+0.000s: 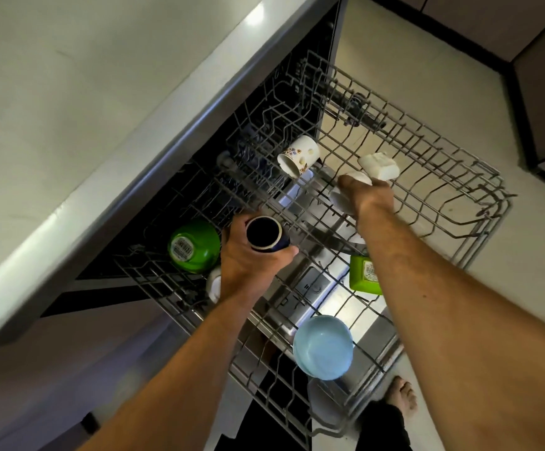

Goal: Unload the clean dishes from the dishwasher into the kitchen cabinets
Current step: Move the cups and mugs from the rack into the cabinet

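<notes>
Overhead, a wire dishwasher rack (427, 177) stood pulled out. Near its middle, the left hand (251, 258) curled around a dark blue mug (266, 234). Just beyond, the right hand (367, 196) gripped a white cup (342, 196) above the rack.

Dark blue cup (267, 235), floral white mug (298, 155), green bowl (195, 245) — pale blue bowl (323, 347), grey rack (453, 177)

Both arms are showing bare all the way up, no sleeves, no watch, no rings on the left hand (251, 265) or the right hand (370, 198). Below the rack (459, 203), dark trousers (380, 428) are covering the legs, and a bare foot (402, 395) is peeking out just beside the rack's near corner, toes uncovered.
</notes>
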